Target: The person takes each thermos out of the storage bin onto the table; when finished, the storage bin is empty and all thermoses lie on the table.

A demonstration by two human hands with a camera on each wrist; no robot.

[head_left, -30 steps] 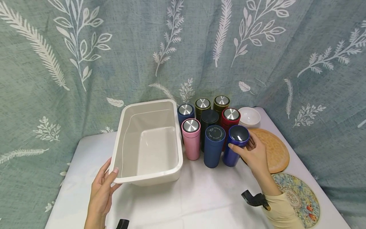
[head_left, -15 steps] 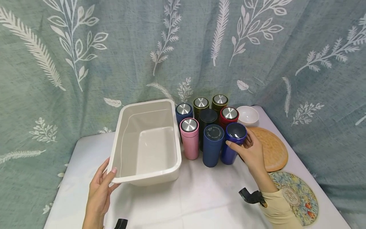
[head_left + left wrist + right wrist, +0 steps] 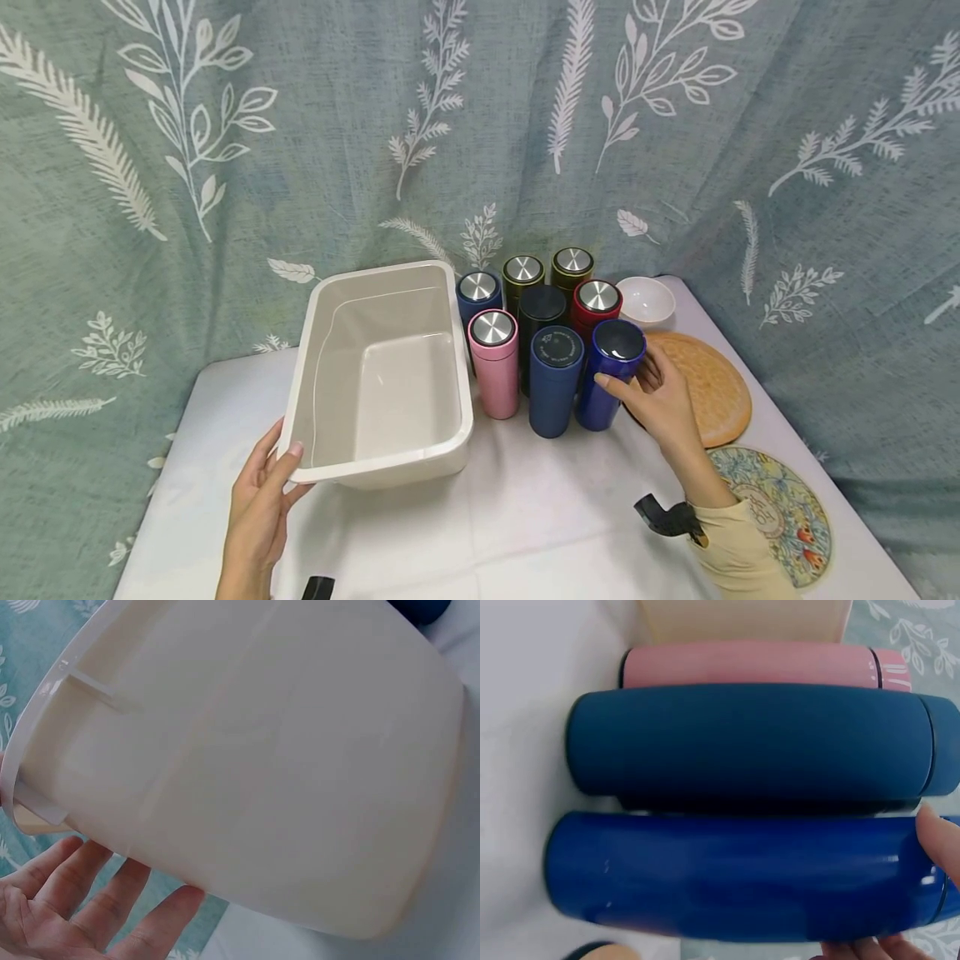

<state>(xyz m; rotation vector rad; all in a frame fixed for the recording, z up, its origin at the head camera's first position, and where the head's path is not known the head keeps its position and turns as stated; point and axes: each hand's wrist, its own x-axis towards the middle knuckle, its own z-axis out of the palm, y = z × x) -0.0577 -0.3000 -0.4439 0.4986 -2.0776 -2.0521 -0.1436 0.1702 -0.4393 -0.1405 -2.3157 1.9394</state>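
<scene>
A: Which bottle is the right hand on?

B: The glossy blue bottle, the front one nearest the round woven mat. Thumb and fingers curl round its upper part, just below the dark lid. It stands upright on the white tablecloth.

A: And what is beside that bottle?

B: A matte navy bottle touches it on the side away from the mat, then a pink bottle with a steel lid. Behind the blue bottle stand a red bottle, a black one, two olive ones and another blue one, all packed close.

A: The left hand?

B: It holds the near corner of the white tub, thumb over the rim, the other fingers spread, nearly straight, under the tub's side. The tub sits just beyond the pink bottle, far side from the blue bottle.

A: Anything else near the mat?

B: A small white bowl behind it, and a patterned round plate in front.
</scene>
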